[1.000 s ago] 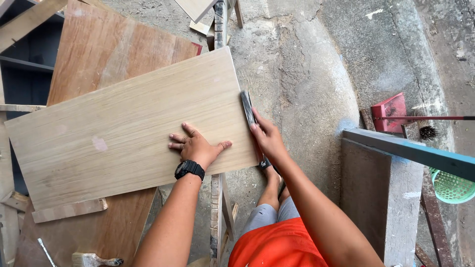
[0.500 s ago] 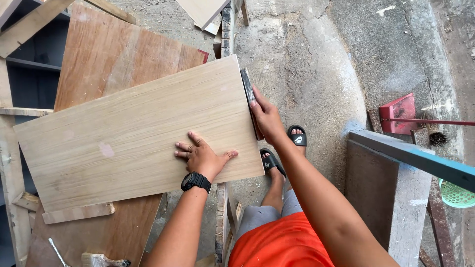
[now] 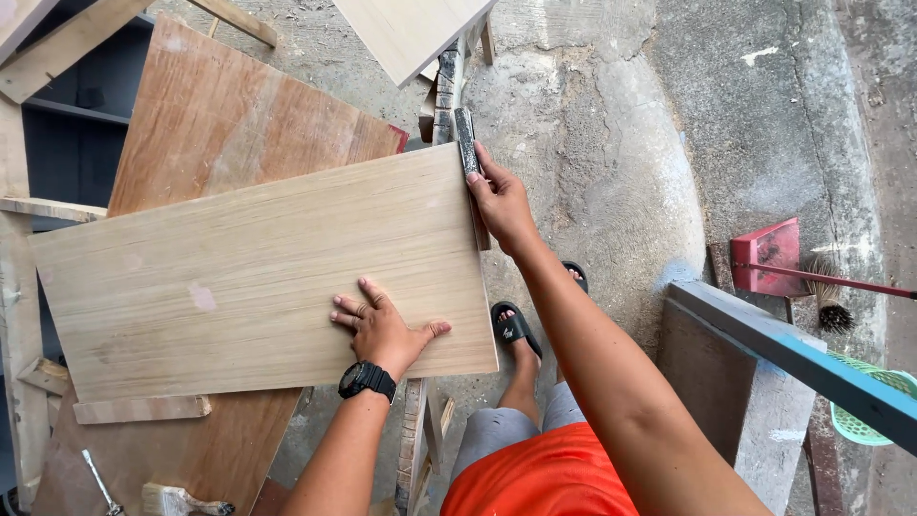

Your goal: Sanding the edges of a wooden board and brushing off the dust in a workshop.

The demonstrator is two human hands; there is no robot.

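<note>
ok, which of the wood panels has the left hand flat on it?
The pale light-wood panel on top: the left hand lies spread on it. The reddish-brown plywood sheet lies underneath, untouched; a third pale board sits at the top edge.

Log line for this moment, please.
left hand: flat on pale board | right hand: holds sanding block at board's right edge | board on plywood

Head camera looks steeply down, close above workbench.

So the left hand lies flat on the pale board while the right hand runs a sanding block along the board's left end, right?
Not quite. In the head view the right hand holds the sanding block against the pale board's right end, not its left. The left hand does lie flat on it.
</note>
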